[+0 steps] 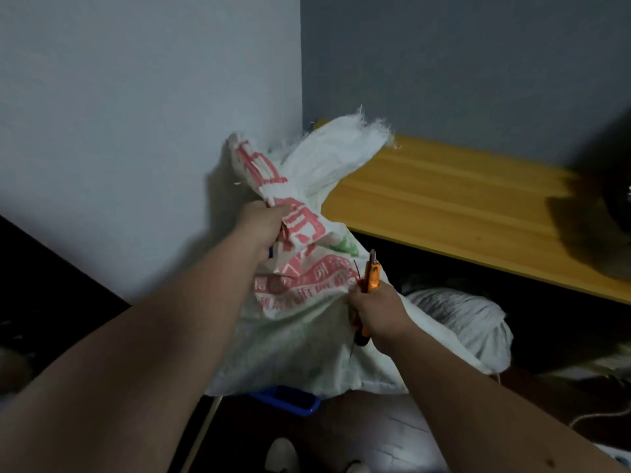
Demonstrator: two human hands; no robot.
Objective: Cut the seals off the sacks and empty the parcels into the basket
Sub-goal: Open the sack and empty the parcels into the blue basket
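- The left forearm, nearest the camera, runs up from the lower left corner; its left hand (264,228) is closed on a bunched fold of the sack (300,322), knuckles up, lifting the fabric.
- The right forearm comes in from the lower right; the right hand (377,310) is wrapped round orange-handled cutters (370,273), blades pointing up, and seems to pinch sack cloth as well, though blur hides the fingers.
- The sack, white woven plastic with red print, hangs between the two hands, its frayed end standing above the left hand and its loose body drooping below both.
- It looks light, limp and a little slippery; I judge it grips best by a gathered handful near the end being lifted, as thin single layers would slide.
- A second white sack (464,322) lies just beyond the right hand, under the wooden bench (461,206), which sits above and right of that hand.
- The blue basket (290,401) shows only as a rim directly below the hands, under the hanging sack.
- A thin red seal (356,269) sits just left of the cutter blades, above the right hand.
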